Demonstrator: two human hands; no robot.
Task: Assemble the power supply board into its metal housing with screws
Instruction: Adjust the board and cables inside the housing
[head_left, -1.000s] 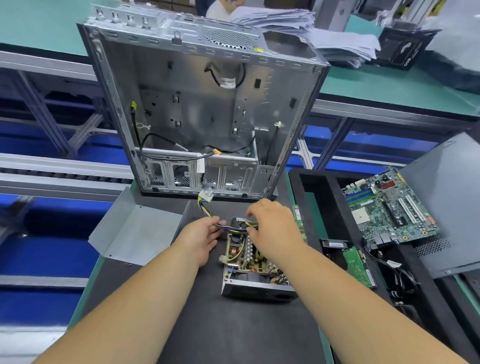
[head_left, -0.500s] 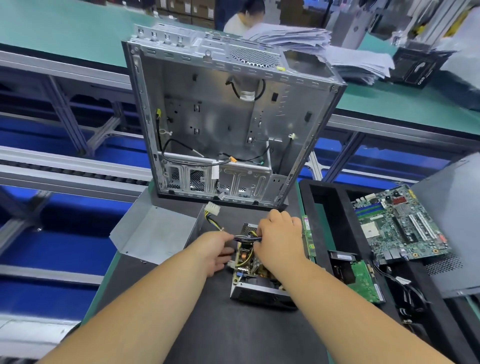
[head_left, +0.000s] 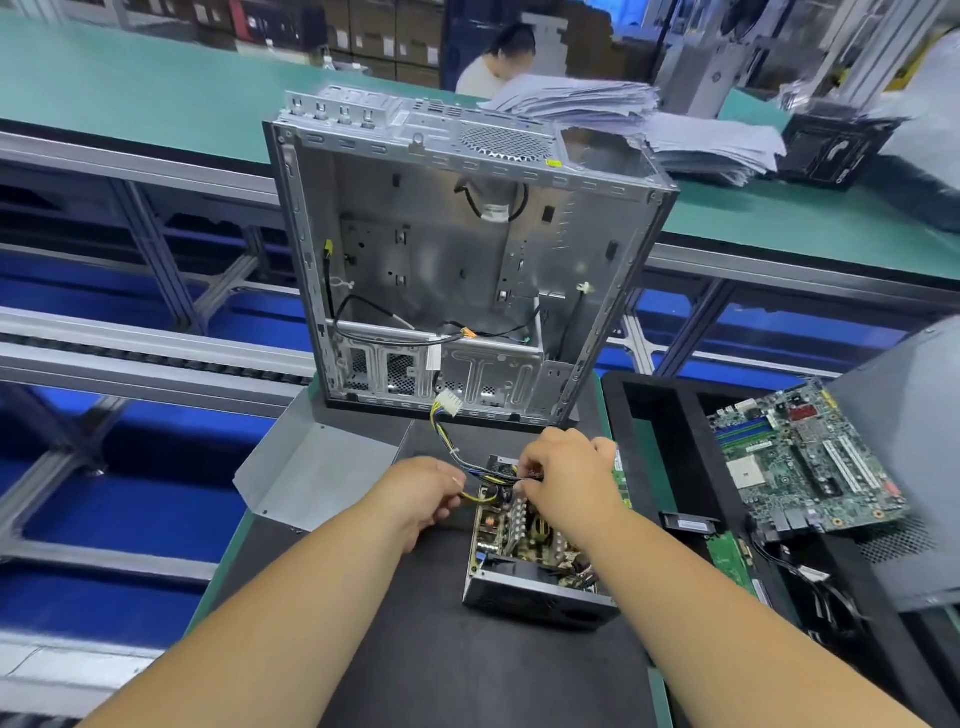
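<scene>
The light was bright and even, coming from above, with soft shadows. The wide lens curved the edges strongly. The far background and frame corners looked blurred.

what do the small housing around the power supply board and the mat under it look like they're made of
Housing: looks like sheet metal, a dull grey finish with thin folded walls and a soft sheen along the near edge. Mat: probably rubber or foam, matte black, with no glare; the picture leaves the exact material open.
</scene>
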